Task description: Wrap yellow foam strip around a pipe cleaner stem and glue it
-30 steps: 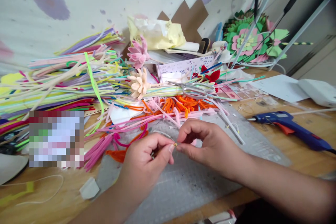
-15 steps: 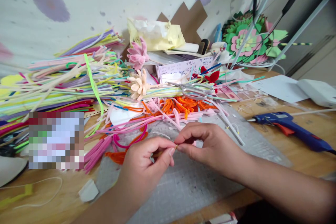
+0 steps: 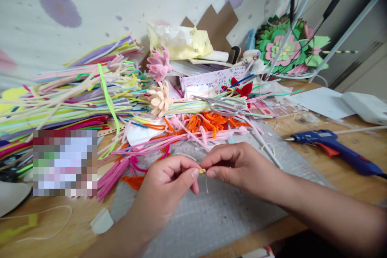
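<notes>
Over the grey cutting mat (image 3: pixel 211 217), my left hand (image 3: pixel 169 189) and my right hand (image 3: pixel 238 163) meet fingertip to fingertip. Pinched between them is a small yellow piece (image 3: pixel 202 171), too small to name surely. Thin whitish strands show by the fingertips, one hanging below the yellow piece. Both hands are closed, thumb against forefinger. Just behind them lie pink pipe cleaners (image 3: pixel 181 139) and bundled orange pipe cleaners (image 3: pixel 208 123). A magenta bundle (image 3: pixel 113 177) rests left of my left hand.
A blue glue gun (image 3: pixel 335 145) lies at the right, its nozzle toward the mat. Scissors (image 3: pixel 223 105) rest on the pile behind. A big heap of pipe cleaners (image 3: pixel 75 92) fills the left, beside a pink fuzzy flower (image 3: pixel 159 63) and a cream one (image 3: pixel 160 98).
My fingertips have shifted slightly apart, and more of the yellow piece shows between them. A thin strand now hangs below it. The things on the table have stayed put.
</notes>
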`<action>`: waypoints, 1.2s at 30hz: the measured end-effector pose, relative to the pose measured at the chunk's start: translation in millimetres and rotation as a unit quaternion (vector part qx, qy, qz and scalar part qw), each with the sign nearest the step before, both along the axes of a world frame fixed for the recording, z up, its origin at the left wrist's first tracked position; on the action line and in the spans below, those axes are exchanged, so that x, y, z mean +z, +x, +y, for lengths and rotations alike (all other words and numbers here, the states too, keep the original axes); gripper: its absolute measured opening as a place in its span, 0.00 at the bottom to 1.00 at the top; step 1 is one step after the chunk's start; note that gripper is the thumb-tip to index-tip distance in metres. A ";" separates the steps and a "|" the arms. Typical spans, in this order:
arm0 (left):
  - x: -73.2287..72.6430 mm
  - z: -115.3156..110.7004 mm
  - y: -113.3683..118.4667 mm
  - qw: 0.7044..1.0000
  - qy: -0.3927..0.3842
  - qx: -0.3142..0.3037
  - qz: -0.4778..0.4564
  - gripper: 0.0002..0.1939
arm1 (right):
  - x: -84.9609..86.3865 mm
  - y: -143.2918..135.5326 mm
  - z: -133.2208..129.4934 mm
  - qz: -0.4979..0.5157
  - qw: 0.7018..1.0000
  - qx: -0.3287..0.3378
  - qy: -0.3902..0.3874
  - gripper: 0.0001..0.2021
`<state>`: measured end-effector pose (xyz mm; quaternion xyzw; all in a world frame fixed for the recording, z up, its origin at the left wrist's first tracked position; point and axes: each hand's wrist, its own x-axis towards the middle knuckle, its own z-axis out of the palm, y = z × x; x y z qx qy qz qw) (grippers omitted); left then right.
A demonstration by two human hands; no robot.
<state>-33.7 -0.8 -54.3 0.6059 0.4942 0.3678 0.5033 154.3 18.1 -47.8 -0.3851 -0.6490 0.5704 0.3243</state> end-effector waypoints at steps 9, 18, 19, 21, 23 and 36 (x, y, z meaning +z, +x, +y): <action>-2.1 0.3 -2.0 0.999 -0.027 -0.012 -0.022 0.07 | -3.5 0.4 3.6 0.078 0.992 0.005 -0.094 0.05; 4.2 0.3 1.9 1.000 -0.025 -0.008 0.001 0.08 | -1.7 -5.8 2.2 -0.001 0.999 -0.025 -0.027 0.06; 5.0 0.0 2.1 1.000 -0.022 -0.005 0.004 0.08 | -0.6 -6.1 1.3 -0.015 0.999 -0.029 -0.011 0.06; 6.6 -0.6 2.7 1.000 -0.018 0.000 0.011 0.08 | 1.5 -6.7 -0.9 -0.045 0.998 -0.035 0.033 0.06; 8.0 -1.1 3.7 1.000 -0.017 0.003 0.019 0.08 | 3.0 -7.3 -3.4 -0.068 0.993 -0.041 0.084 0.06; 10.5 -1.1 5.9 0.999 0.000 0.004 0.035 0.07 | 5.6 -8.7 -5.7 -0.104 0.979 -0.042 0.171 0.08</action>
